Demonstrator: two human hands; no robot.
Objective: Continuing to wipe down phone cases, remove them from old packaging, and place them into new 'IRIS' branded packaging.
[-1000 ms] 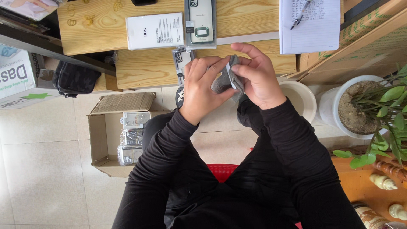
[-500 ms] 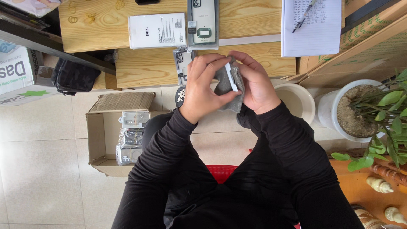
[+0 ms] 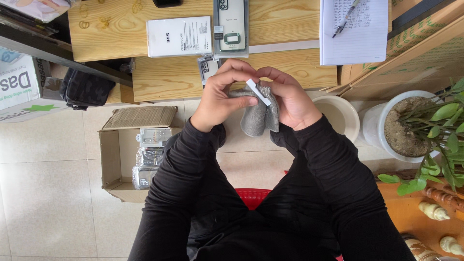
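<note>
White flat box [image 3: 179, 36] on desk, clear phone-case pack [image 3: 231, 28] beside it, open cardboard carton [image 3: 112, 157] on floor

The grey cloth [image 3: 258, 116] is partly covered by the left hand [image 3: 220, 99] and right hand [image 3: 290, 99]; whatever it wraps cannot be identified. Beyond the left hand's knuckles, a small packaged item [image 3: 208, 67] on the worktop [image 3: 164, 77] is half hidden. Far beyond the left hand, a dark object [image 3: 166, 3] is cut off by the top edge.

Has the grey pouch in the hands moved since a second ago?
Yes. The grey pouch now hangs lower between the hands, further from the wooden desk edge, unfolded downward.
</note>
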